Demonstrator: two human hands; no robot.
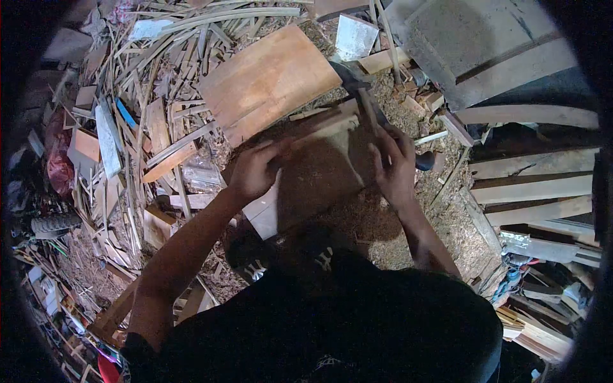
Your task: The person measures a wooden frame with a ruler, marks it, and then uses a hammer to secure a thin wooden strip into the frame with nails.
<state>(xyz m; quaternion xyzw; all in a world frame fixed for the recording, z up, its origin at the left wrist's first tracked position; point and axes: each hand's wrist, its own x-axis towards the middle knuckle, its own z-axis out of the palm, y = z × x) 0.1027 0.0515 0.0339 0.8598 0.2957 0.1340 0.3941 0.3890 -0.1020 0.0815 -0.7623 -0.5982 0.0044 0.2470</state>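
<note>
Before me, a wooden strip (322, 126) lies at a slant across the far part of a shaded board (319, 172). My left hand (254, 172) is closed around the strip's left end, thumb and fingers curled. On the other side, my right hand (396, 167) has its fingers bent around the near end of a narrow dark wooden piece (369, 110) that points away from me. Its exact grip is partly in shadow. Just beyond the strip rests a broad light-brown wooden panel (271, 80).
Thin offcuts (137, 70) pile up on the left and far left. Sawdust (447, 210) covers the floor. A large grey panel (472, 45) leans at the far right, above several curved planks (536, 166). My shoes (255, 258) are close below the board.
</note>
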